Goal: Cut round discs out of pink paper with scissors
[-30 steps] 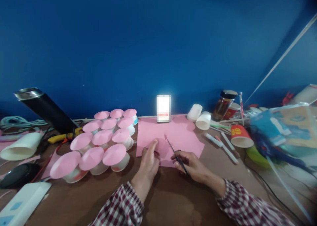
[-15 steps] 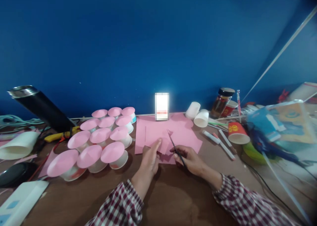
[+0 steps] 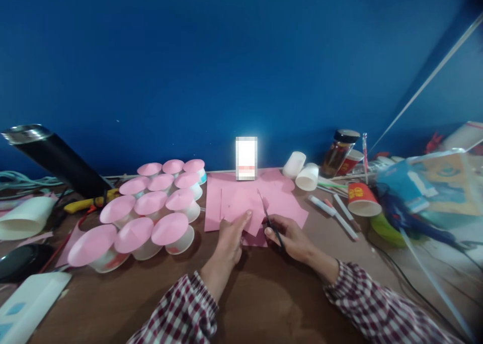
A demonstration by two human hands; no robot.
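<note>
Brown worktop (image 3: 264, 304) abuts a plain blue wall (image 3: 226, 57) at 12 o'clock; pink sheets (image 3: 245, 200) lie at centre, pink-capped cups (image 3: 151, 213) at 9 o'clock, markers (image 3: 334, 216) and jar (image 3: 339, 153) at 2 o'clock. Left hand (image 3: 230, 238) presses the pink sheets, fingers together; right hand (image 3: 289, 236) fingers pinch scissors (image 3: 269, 218) over the sheets' near edge.

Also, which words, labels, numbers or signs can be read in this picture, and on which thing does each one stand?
None can be read.
Red paper cup: yellow print, too blurred to read.
White card at the wall: a red band, pixelated, not readable.
Jar with black lid: the label cannot be made out.
Blue and yellow book at the right: print blurred.
Pens: no readable marks.
</note>
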